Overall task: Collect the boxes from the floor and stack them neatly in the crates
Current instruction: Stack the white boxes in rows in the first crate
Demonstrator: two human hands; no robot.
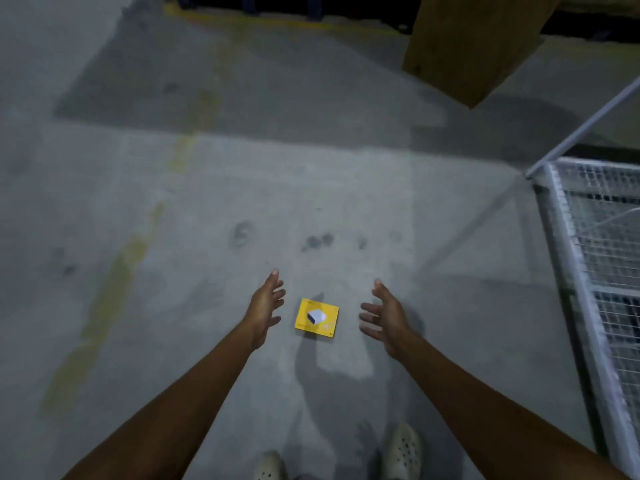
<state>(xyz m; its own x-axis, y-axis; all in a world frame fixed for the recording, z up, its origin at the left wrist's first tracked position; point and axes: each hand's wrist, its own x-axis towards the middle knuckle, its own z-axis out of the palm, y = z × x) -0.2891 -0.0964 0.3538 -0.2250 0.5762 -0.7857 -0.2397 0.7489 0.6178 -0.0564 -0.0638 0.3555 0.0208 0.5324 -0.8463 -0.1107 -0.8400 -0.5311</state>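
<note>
One yellow box [317, 318] lies flat on the concrete floor [207, 188] near the middle of the view, with a small white device printed on its top face. It is the only box that shows on the floor here.

The left hand [266, 303] hovers just beside it at nine o'clock and the right hand [386, 315] just beside it at three o'clock. Both have their fingers spread and fairly straight, palms turned in toward the box. Neither touches it and neither holds anything.

At six o'clock from the box, near the lower edge, are the person's two pale perforated shoes [403, 452]. At about two o'clock, well apart, stands a wire-mesh crate [571, 258], cut off by the right edge. Dark shapes show through the mesh, but it cannot be told whether boxes are stacked inside. Farther off at one o'clock is a large brown block [474, 46], and a faded yellow line [114, 289] runs along the floor out at nine o'clock.

As a judgement, this is the reach before a pick-up. This box has yet to be gripped, lifted, carried to the crate and set down squarely. With only one box in sight, collecting may be near its end, though floor outside the view could hold more
</note>
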